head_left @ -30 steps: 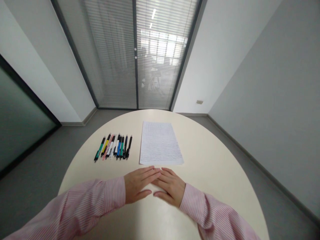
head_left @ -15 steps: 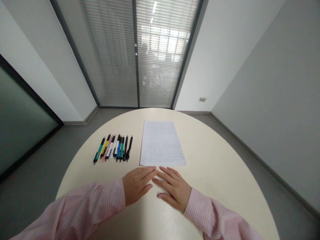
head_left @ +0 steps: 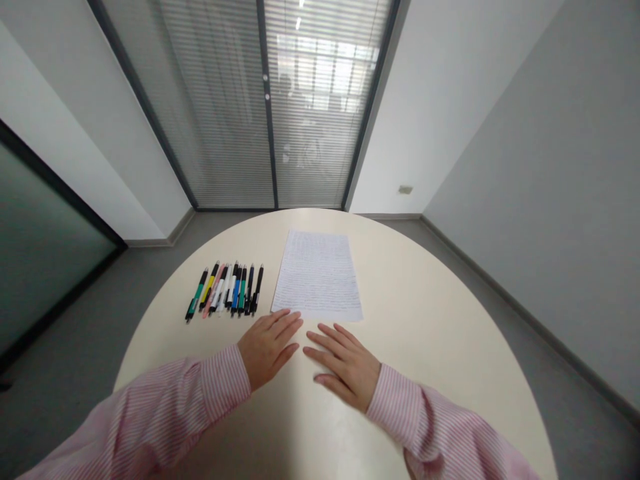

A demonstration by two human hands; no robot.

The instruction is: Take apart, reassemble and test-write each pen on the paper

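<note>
A sheet of paper (head_left: 320, 273) covered in lines of writing lies flat on the round table. My left hand (head_left: 269, 345) is open, palm down, its fingertips over or at the sheet's near left corner; whether they press on it I cannot tell. Just below the sheet's near edge, my right hand (head_left: 347, 363) rests open with fingers spread and holds nothing. A gap separates the two hands. To the left of the paper, several pens (head_left: 227, 291) lie side by side in a row, with green, yellow, pink, white, blue and black barrels.
The pale round table (head_left: 425, 320) curves away on both sides, with grey floor (head_left: 155, 273) around it. Beyond its far edge stands a glass partition with blinds (head_left: 225, 133). A wall (head_left: 550, 200) runs along the right.
My left hand has moved away from my right, up and left to the paper's near corner. The sheet has turned slightly, its near edge shifting left. The view has tilted a little.
</note>
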